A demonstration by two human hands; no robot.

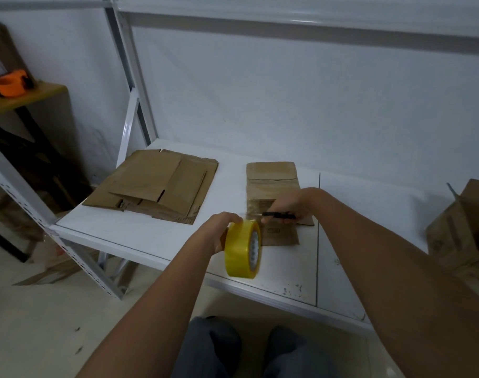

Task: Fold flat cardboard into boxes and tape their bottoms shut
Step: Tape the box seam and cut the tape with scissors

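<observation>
1. The left hand (219, 230) grips a yellow tape roll (242, 248) above the near desk (156, 236) edge.
2. The right hand (288, 207) pinches a black cutter (277, 214) over the small box (273, 197).
3. Flat cardboard (156, 186) lies far left; an open box (462, 227) stands right.

white shelf (156, 241), flat cardboard (153, 186) (stacked), box (273, 184)

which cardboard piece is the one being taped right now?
The small brown cardboard box on the white shelf, under the right hand; clear tape runs to it from the yellow tape roll. The flat cardboard stack at left lies untouched.
</observation>
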